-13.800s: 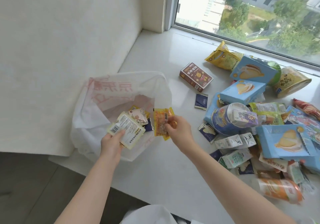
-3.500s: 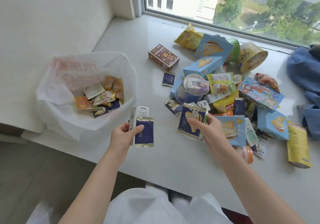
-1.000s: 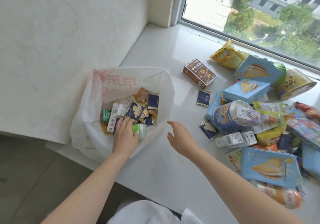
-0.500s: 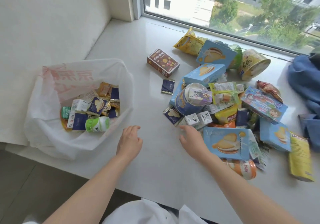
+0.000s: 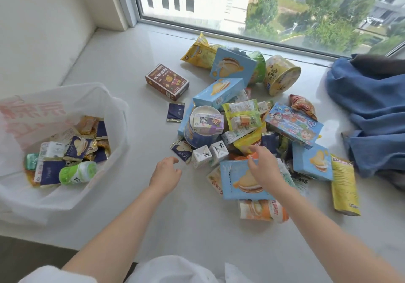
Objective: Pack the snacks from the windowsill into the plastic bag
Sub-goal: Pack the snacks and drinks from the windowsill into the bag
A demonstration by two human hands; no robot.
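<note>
Sill (image 5: 135, 68) glossy, smooth; bag (image 5: 65, 197) thin translucent plastic (crinkly); cloth (image 5: 372, 112) denim.

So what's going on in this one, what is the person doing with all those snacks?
A person is packing snacks from a windowsill into a white plastic bag, which already holds several packets and a small green-and-white bottle. Most of the pile is not yet packed. Both hands hold nothing: the left hand reaches toward two small white cartons, and the right hand is over a light blue biscuit box at the pile's near edge.
</note>
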